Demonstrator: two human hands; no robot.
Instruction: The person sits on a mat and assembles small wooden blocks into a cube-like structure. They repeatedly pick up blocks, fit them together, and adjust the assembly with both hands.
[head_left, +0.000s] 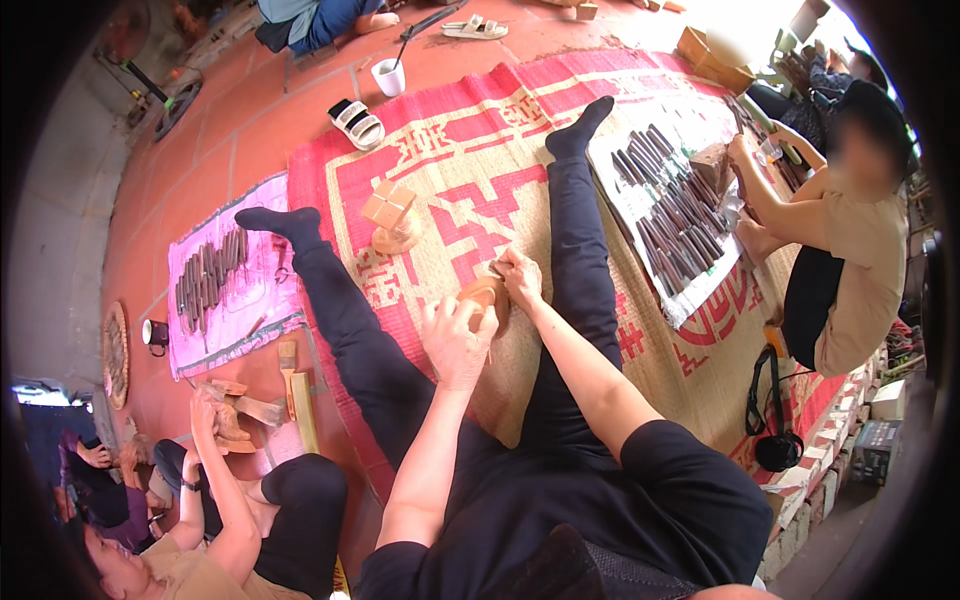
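Wooden piece (489,293), rounded and brown, sits between the person's hands, above the patterned mat (470,205), at the centre of the dial used here. At 7 o'clock the left hand (458,338) is clamped on it, fingers bent over its near side; at 1 o'clock the right hand (518,280) has its fingers drawn together on a small greyish object (494,268), too small to identify. Near at 10 to 11 o'clock, a pale block (388,204) marked with crossing lines rests on a rounded wooden form (398,236). Farther out at 11, a white cup (388,79) stands on the tiles with a dark stick rising from it. At 9 o'clock are a dark-and-white mug (156,336) and a round woven tray (116,355), contents unclear in both; between 1 and 2, a wooden box (714,62), its inside unreadable. Open mat runs between the outstretched legs toward 12, where its pink border meets red tiles (270,115). Tighter sides: a pink cloth (262,325) bearing slim tools at 9, a white sheet (688,310) covered with dark-handled tools at 2, a seated co-worker (860,240) at 3 and another (215,520) near 8. Beyond a black pouch (778,452) at 4, a brick edge (825,485) bounds the mat.
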